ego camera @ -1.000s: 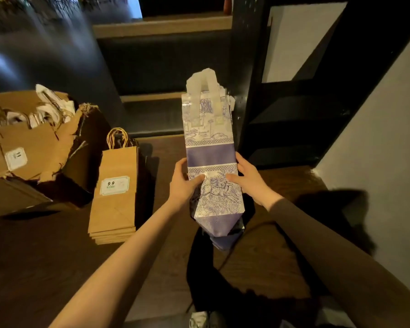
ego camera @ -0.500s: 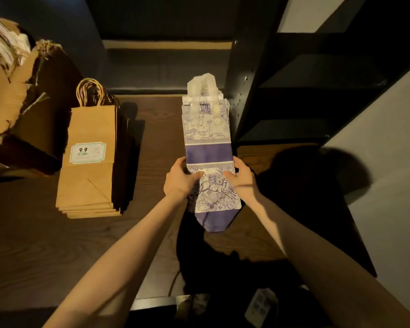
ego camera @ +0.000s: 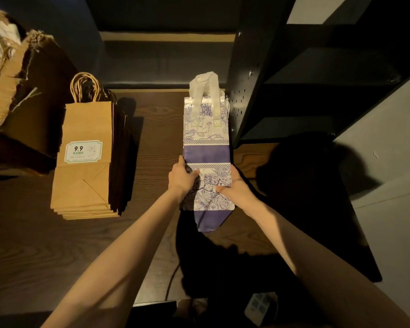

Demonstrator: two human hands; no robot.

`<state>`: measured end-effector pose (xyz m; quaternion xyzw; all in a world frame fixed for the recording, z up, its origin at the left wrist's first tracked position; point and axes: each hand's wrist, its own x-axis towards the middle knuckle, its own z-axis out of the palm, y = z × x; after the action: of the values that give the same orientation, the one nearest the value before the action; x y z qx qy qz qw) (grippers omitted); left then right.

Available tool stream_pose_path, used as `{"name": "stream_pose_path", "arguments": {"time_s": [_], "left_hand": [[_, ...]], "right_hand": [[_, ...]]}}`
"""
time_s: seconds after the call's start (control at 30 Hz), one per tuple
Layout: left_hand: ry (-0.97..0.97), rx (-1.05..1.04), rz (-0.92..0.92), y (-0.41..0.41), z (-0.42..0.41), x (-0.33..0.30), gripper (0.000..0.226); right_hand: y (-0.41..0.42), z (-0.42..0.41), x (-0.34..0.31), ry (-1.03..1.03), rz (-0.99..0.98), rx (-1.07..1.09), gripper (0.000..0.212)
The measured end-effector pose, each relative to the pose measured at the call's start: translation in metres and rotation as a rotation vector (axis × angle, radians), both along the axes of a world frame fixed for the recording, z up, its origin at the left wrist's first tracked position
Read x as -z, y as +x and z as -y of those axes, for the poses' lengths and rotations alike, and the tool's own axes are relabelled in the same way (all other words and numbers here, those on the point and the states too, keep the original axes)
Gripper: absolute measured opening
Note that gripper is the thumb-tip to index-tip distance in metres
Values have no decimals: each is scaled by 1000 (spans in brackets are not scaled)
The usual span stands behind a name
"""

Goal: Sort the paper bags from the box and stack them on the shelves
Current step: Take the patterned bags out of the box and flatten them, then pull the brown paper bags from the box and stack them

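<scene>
On a dark wooden shelf (ego camera: 152,143), a left hand (ego camera: 181,179) and right hand (ego camera: 234,185) grip the sides of a flattened blue-and-white printed bag (ego camera: 206,138), beside a stack of kraft paper bags (ego camera: 85,162) and a torn cardboard box (ego camera: 7,91).

Glossy printed bag (ego camera: 206,147); matt kraft paper bags (ego camera: 85,162); wood-grain shelf (ego camera: 159,138); torn cardboard box (ego camera: 7,74)

The gift bag (ego camera: 206,147) is white with blue-violet line drawings, a solid violet band and pale handles. The stacked bags (ego camera: 85,162) are plain brown, labelled white. The shelf (ego camera: 152,143) is dark woodgrain.
</scene>
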<state>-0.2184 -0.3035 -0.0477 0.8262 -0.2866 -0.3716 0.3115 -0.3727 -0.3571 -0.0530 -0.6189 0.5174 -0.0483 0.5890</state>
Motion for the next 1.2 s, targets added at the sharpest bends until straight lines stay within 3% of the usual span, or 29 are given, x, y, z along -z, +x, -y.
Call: {"name": "stream_pose_path", "arguments": {"time_s": [0.1,0.27,0.43,0.57,0.7,0.8,1.2], "left_hand": [[32,-20,-22,-5,3,-4,78],[17,15,-208,-6,3,-5,89],[-20,30,-268,-1,-1,-22,52],[-27,-7,-166,11,-4,-43,47],[-83,21,-131,26,-8,-63,10],[-147,60,-150,32,-9,-93,20],[-427,193,39,106,-42,-221,15]], "right_hand": [[0,1,-1,7,-29,-23,85],[-1,11,-9,30,-99,-43,86],[1,15,-26,6,23,71,73],[0,19,-48,-152,-47,145,58],[-3,20,-80,-351,-89,131,36],[3,15,-111,-423,-41,83,30],[103,-8,-227,-654,116,-82,24]]}}
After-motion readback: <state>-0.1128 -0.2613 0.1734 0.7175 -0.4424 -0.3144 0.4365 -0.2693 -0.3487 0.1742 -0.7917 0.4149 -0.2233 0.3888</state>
